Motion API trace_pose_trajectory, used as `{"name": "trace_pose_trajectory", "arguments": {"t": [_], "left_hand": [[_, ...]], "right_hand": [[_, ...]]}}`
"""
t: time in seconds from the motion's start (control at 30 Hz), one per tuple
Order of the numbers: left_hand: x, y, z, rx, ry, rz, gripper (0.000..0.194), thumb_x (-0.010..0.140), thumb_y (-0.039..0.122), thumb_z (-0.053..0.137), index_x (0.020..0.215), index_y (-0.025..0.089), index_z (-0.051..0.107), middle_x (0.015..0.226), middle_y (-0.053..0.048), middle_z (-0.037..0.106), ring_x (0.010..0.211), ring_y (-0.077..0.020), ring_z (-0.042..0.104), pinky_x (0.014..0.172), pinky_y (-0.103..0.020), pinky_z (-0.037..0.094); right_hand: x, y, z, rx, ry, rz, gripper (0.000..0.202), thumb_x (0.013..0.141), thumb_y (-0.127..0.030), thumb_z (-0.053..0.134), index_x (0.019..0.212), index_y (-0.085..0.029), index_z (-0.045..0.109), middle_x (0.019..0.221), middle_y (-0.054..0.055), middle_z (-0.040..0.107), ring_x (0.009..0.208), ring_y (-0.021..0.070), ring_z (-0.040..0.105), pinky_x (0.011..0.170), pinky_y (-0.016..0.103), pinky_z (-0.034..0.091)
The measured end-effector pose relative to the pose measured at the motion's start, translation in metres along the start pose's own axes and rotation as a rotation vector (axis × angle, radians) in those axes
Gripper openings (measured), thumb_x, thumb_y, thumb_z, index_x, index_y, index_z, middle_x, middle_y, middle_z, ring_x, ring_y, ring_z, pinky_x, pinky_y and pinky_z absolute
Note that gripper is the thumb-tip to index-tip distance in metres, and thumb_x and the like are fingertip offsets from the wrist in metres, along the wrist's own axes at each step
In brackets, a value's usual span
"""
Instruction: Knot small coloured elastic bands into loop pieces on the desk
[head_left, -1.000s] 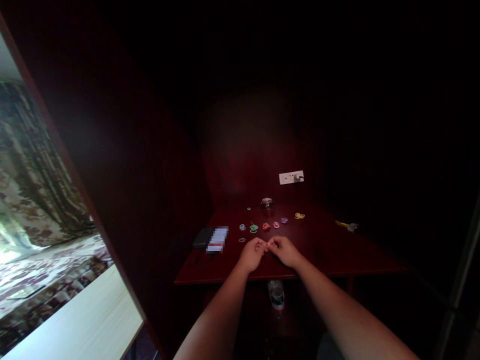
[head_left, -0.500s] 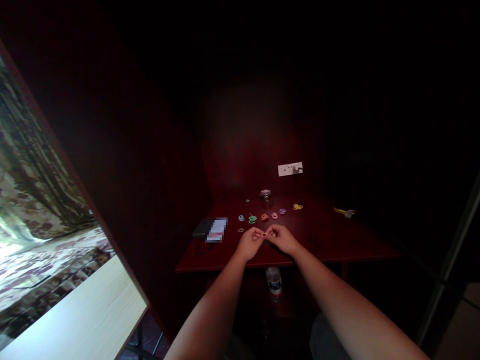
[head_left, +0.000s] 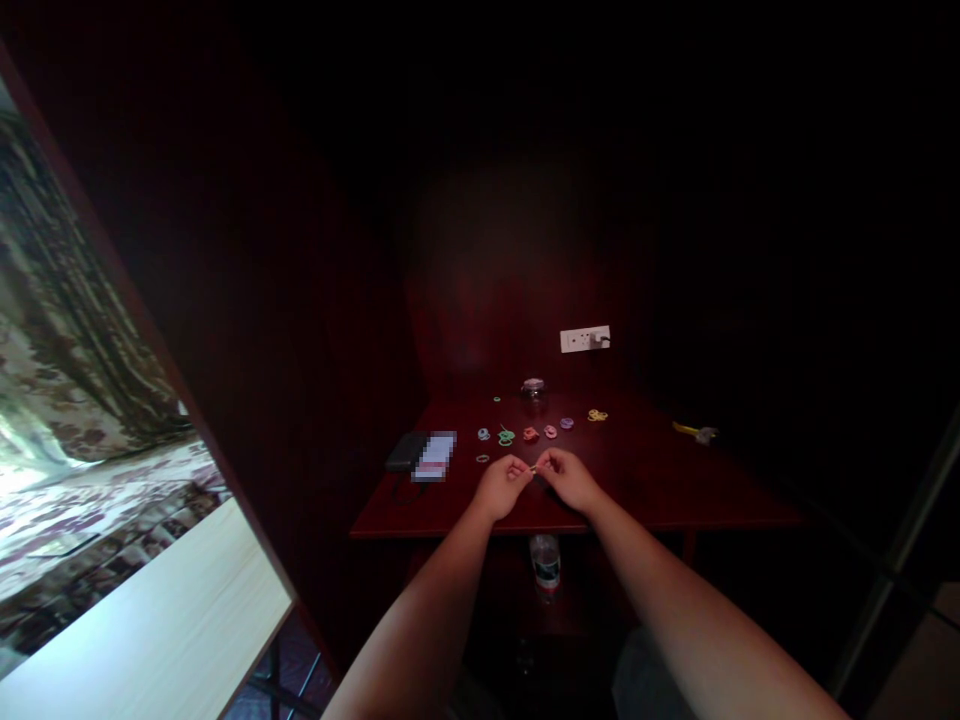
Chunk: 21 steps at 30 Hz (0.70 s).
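My left hand (head_left: 501,487) and my right hand (head_left: 567,480) meet just above the front part of a dark red table (head_left: 630,490). Between their pinched fingertips they both hold a small thin band (head_left: 533,468), light in colour. Beyond the hands lies a row of small band piles: blue (head_left: 484,434), green (head_left: 506,436), red-orange (head_left: 531,434), pink (head_left: 550,432), purple (head_left: 567,423) and yellow (head_left: 597,415). A single loose band (head_left: 482,458) rests left of my left hand's fingers.
A clear jar (head_left: 533,391) stands at the back near one green band (head_left: 496,399). On the left are a phone (head_left: 435,457) and a dark case (head_left: 406,452). A yellow-handled tool (head_left: 696,433) lies right. Below the table is a bottle (head_left: 546,562).
The view has shifted slightly. The fingertips of my two hands are a little farther apart, and the band between them shows more.
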<state>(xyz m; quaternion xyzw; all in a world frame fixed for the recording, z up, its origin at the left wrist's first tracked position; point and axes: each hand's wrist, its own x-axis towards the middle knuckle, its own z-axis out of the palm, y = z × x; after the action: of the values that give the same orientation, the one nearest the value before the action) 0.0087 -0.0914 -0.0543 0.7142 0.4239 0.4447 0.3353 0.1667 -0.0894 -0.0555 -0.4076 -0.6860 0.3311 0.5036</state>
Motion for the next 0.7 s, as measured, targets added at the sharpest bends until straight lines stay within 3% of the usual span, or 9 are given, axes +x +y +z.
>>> {"name": "trace_pose_trajectory", "arguments": {"t": [0.27,0.5,0.7], "left_hand": [[-0.001,0.004,-0.001,0.013,-0.042,-0.014,0.015,0.074,0.029,0.055,0.075,0.013,0.055,0.059,0.002,0.05,0.054,-0.0075,0.042,0.053,-0.019,0.033],[-0.003,0.009,-0.002,0.013,-0.066,0.034,0.018,0.076,0.031,0.053,0.077,0.013,0.055,0.064,0.001,0.052,0.058,-0.008,0.042,0.056,-0.019,0.033],[-0.002,0.01,0.0,0.046,-0.04,-0.003,0.015,0.075,0.029,0.054,0.077,0.013,0.056,0.062,0.002,0.051,0.057,-0.0082,0.042,0.055,-0.019,0.033]], "right_hand": [[0.0,-0.008,-0.003,0.076,-0.025,0.077,0.015,0.07,-0.031,0.054,0.067,-0.016,0.051,0.049,-0.004,0.049,0.046,0.0091,0.044,0.046,0.02,0.032],[-0.001,-0.007,-0.01,0.382,0.034,0.161,0.022,0.066,-0.036,0.058,0.066,-0.016,0.049,0.054,-0.003,0.049,0.044,0.0075,0.042,0.045,0.021,0.03],[-0.003,-0.007,-0.008,0.19,0.004,0.111,0.017,0.066,-0.032,0.057,0.064,-0.016,0.05,0.049,-0.004,0.048,0.044,0.0084,0.042,0.045,0.02,0.029]]}}
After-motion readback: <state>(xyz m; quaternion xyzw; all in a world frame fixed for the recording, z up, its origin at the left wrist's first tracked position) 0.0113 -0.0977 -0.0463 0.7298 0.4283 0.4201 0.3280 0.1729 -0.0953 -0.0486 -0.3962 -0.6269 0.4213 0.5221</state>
